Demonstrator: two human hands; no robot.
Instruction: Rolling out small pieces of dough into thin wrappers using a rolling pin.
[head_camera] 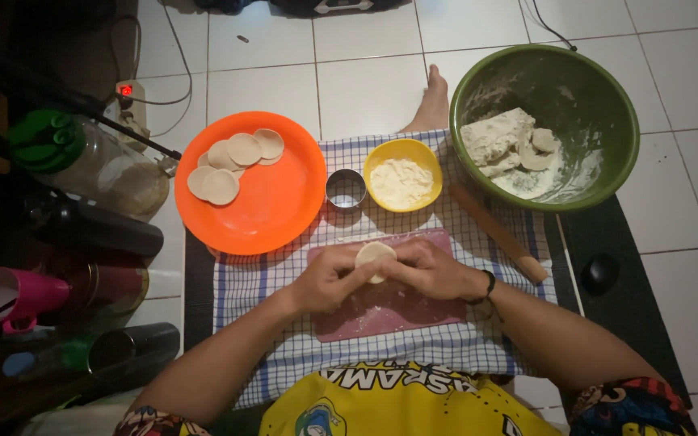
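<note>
Both hands meet over a pink board (389, 311) on a checked cloth (284, 282). The left hand (329, 281) and right hand (430, 270) close their fingers on a round dough disc (374, 255), held between them above the board. Beyond: a metal ring cutter (346, 190), yellow flour bowl (402, 150), orange plate (276, 202) with cut discs (232, 161), rolling pin (498, 234), green bowl (599, 97).
</note>
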